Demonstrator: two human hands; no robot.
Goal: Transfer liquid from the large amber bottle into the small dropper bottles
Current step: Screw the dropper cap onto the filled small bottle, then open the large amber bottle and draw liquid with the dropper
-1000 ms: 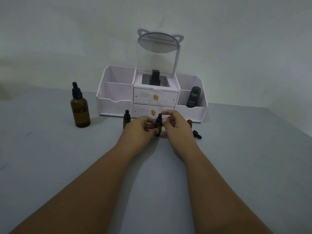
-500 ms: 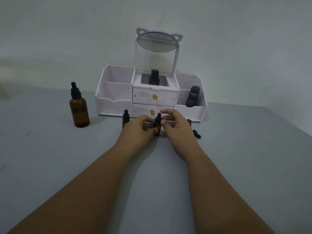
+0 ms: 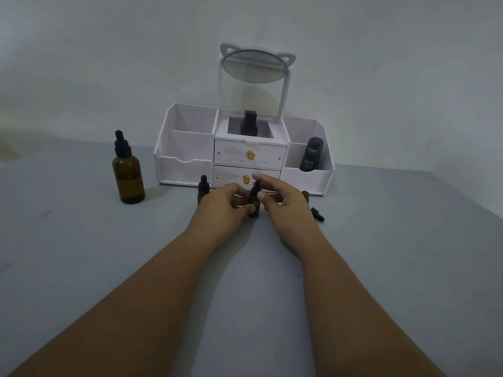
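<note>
A grey table [image 3: 81, 268] carries an amber bottle [image 3: 128, 175], upright at far left, and a white organizer [image 3: 185, 170] set along the back. In front of the organizer stand three small ones in a row: the left bottle [image 3: 202, 187], the middle bottle [image 3: 254, 204] and the right bottle [image 3: 305, 194], which is largely hidden. A loose black dropper [image 3: 318, 214] lies on its side just beside the right bottle.

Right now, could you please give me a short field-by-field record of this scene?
large amber bottle: upright, capped, far left, untouched
middle dropper bottle: upright, capped
left hand: holds middle bottle's body
right hand: thumb and fingers curled at that bottle's cap
second dropper bottle: capped, beside left hand
loose dropper cap: lying right of right hand
organizer: behind the bottles
</note>
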